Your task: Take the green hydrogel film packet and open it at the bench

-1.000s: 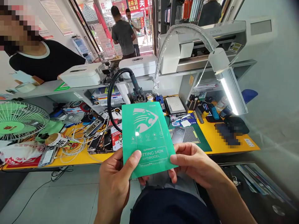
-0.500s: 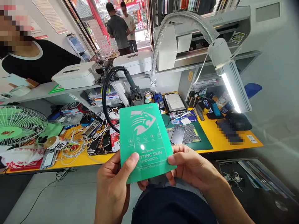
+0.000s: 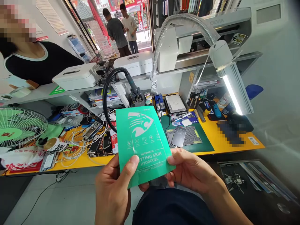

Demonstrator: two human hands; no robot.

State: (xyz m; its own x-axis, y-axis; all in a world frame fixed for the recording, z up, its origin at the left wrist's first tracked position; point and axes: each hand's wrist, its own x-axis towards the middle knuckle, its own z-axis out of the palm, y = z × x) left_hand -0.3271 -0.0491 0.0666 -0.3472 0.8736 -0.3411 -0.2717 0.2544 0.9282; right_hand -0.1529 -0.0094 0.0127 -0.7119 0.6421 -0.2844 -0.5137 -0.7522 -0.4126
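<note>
A phone repair shop: cluttered yellow workbench (image 3: 217, 137) (dismantled phones (image 3: 99, 142), film-cutting machine (image 3: 201, 34)), open street door (image 3: 122, 25).

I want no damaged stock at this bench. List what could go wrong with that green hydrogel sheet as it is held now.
1. The green hydrogel sheet is pinched only at its lower edge by the left hand and right hand; its free upper part could bend or crease.
2. Both thumbs press on the printed face, so smudges seem likely.
3. If it slips, it may land among the tangled cables and phones on the yellow bench.
</note>
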